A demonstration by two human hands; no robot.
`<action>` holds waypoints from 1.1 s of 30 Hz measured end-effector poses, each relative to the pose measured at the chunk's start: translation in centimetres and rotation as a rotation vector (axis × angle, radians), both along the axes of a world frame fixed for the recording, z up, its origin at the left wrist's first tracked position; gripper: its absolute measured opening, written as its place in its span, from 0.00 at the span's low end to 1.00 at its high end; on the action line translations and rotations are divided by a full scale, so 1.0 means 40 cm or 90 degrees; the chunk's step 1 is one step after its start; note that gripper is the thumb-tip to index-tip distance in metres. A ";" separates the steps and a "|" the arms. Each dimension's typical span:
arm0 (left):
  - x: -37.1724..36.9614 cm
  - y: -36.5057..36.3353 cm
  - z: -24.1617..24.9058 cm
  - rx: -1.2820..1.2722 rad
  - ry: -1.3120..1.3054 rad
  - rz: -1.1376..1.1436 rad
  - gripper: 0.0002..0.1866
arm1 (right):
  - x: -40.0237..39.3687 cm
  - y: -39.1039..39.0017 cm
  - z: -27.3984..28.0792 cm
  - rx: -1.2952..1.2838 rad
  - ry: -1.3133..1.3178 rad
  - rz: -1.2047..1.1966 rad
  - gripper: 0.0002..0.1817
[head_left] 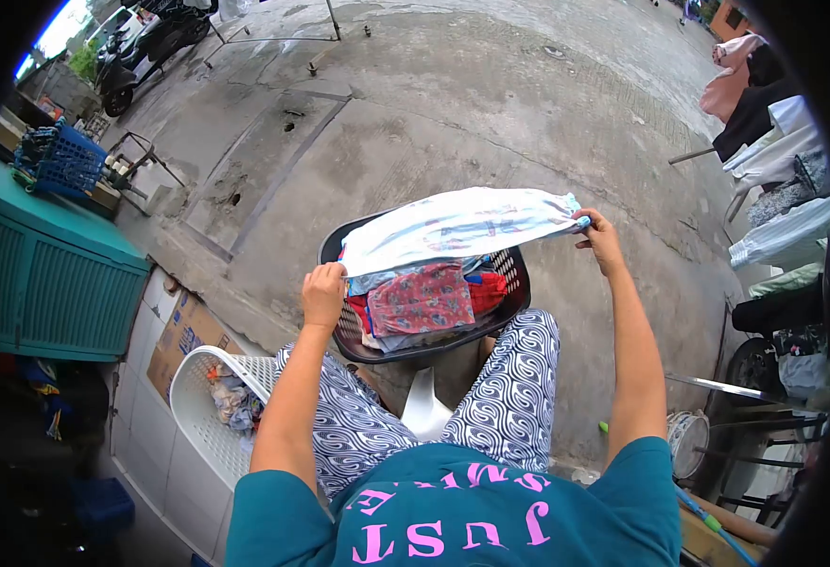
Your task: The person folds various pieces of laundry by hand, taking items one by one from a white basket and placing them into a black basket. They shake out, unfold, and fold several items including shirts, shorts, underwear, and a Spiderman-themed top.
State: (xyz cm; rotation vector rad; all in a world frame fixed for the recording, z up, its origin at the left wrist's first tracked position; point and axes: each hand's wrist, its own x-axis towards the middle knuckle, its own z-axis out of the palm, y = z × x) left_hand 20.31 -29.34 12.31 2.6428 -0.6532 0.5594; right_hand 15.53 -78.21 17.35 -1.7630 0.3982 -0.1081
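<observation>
A white garment with faint printed patterns (453,227) is stretched out between my two hands, above the far half of a dark laundry basket (406,354). My left hand (323,295) pinches its left end. At the other end, which has a light-blue edge, my right hand (601,238) grips a corner. Folded clothes fill the basket, with a red patterned cloth (422,300) lying on top. The basket stands on the ground just in front of my knees. Part of its far rim is hidden behind the white garment.
Left of my legs a white basket (193,383) holds some crumpled clothes (235,402). A teal shuttered cabinet (56,274) stands at the left with a blue crate (75,159) on it. Clothes (779,161) hang along the right side. A motorbike (146,52) is parked far left.
</observation>
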 end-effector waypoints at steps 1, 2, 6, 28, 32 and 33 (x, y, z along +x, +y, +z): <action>-0.042 -0.016 -0.027 0.006 0.025 -0.014 0.06 | -0.025 -0.009 -0.069 0.050 0.029 -0.008 0.16; -0.076 -0.021 -0.079 0.035 0.088 -0.025 0.07 | -0.050 -0.017 -0.129 0.101 0.059 -0.016 0.12; -0.181 -0.012 -0.259 0.039 0.365 0.006 0.21 | -0.107 -0.018 -0.273 0.354 0.164 -0.072 0.09; -0.078 -0.025 -0.448 -0.872 0.780 0.372 0.34 | 0.001 0.622 -0.119 0.147 0.021 0.056 0.11; -0.107 -0.074 -0.293 -0.732 0.729 0.370 0.27 | -0.008 0.540 -0.388 -0.259 0.036 -0.021 0.19; -0.106 -0.067 -0.322 -0.755 0.740 0.330 0.25 | -0.012 0.534 -0.427 -0.391 0.070 -0.063 0.21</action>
